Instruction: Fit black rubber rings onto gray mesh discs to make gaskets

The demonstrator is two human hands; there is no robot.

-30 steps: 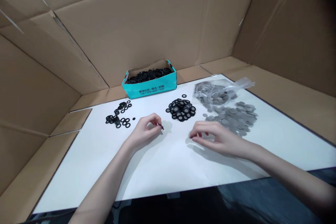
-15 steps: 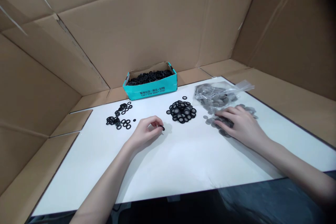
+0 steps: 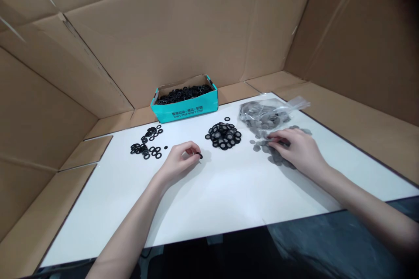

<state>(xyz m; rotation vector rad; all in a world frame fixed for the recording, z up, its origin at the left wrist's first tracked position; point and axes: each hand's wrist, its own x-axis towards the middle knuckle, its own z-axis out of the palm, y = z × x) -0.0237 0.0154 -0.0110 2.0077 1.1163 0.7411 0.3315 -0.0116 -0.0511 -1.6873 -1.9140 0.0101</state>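
Note:
My left hand (image 3: 181, 159) pinches a black ring (image 3: 200, 155) between thumb and fingertips, just above the white table. Over the scattered grey discs (image 3: 275, 157), my right hand (image 3: 299, 148) has its thumb and index finger closed together, apparently on one grey disc (image 3: 269, 139). Between the hands and farther back lies a pile of black rings with grey centres (image 3: 223, 135). Loose black rings (image 3: 153, 151) lie in a spread to the left of my left hand.
A turquoise box (image 3: 186, 112) full of black rings stands at the back. To its right lies a clear plastic bag (image 3: 262, 113) of grey discs. One small black piece (image 3: 166, 147) sits near my left hand. Cardboard walls (image 3: 170, 30) surround the white table (image 3: 209, 209).
My right thumb and index finger have drawn together over the grey discs and lifted slightly. My left hand still pinches the black ring. The whole view has shifted a little.

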